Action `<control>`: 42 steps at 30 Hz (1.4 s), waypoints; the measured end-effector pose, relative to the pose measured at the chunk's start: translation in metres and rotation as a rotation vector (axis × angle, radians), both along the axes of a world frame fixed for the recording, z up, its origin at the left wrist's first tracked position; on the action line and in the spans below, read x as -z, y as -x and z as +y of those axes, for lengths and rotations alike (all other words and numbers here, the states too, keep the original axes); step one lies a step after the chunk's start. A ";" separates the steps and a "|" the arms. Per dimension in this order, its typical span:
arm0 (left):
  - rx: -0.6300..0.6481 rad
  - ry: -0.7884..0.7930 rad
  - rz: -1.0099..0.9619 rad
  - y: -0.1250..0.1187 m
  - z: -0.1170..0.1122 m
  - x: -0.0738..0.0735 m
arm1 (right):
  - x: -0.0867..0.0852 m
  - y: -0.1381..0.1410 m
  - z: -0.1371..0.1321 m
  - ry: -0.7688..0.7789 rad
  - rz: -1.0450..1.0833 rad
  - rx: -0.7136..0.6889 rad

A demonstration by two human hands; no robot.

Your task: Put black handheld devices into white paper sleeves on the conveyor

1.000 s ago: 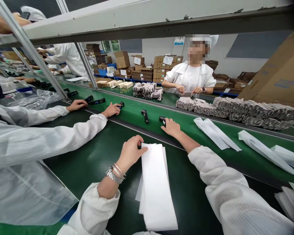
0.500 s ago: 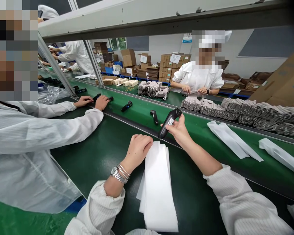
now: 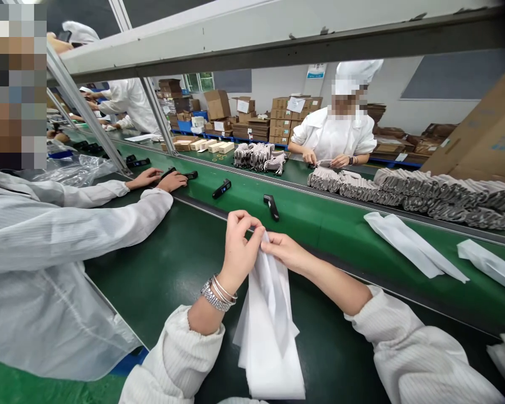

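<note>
Both of my hands are raised just above the dark green table [image 3: 164, 275]. My left hand [image 3: 239, 247] and my right hand [image 3: 287, 252] each pinch the top edge of a white foam bag [image 3: 275, 294], which hangs down lifted at its upper end. Its lower end rests on a stack of the same white bags [image 3: 271, 365] lying in front of me. On the green conveyor belt [image 3: 320, 216] just beyond my hands lies a black handheld device [image 3: 271, 206], and a second black device [image 3: 221, 188] is further left.
A person on my left rests both hands [image 3: 160, 179] at the belt edge by more black devices. White filled bags [image 3: 412, 244] lie on the belt at right. Across the belt a person in white [image 3: 332, 137] handles grey bundles [image 3: 425, 193]. Cardboard boxes are stacked behind.
My right hand lifted a black device off the belt, and that device is now out of sight. Both hands have come together and raised the top bag's end off the stack.
</note>
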State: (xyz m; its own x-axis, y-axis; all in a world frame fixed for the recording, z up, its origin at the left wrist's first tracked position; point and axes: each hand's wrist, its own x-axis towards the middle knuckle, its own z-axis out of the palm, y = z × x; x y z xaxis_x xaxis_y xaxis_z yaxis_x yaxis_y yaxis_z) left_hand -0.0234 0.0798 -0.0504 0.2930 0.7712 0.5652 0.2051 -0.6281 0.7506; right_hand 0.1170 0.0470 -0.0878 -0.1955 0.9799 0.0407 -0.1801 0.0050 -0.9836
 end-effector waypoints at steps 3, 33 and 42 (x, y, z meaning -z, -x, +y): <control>0.015 0.084 0.023 0.006 0.012 0.009 | -0.005 -0.015 0.008 0.025 0.029 0.061; 0.204 0.017 0.256 0.021 0.006 0.033 | 0.003 -0.028 0.021 -0.207 0.029 0.332; 0.010 0.114 -0.109 0.006 -0.006 0.028 | 0.029 0.000 0.002 0.058 -0.101 -0.020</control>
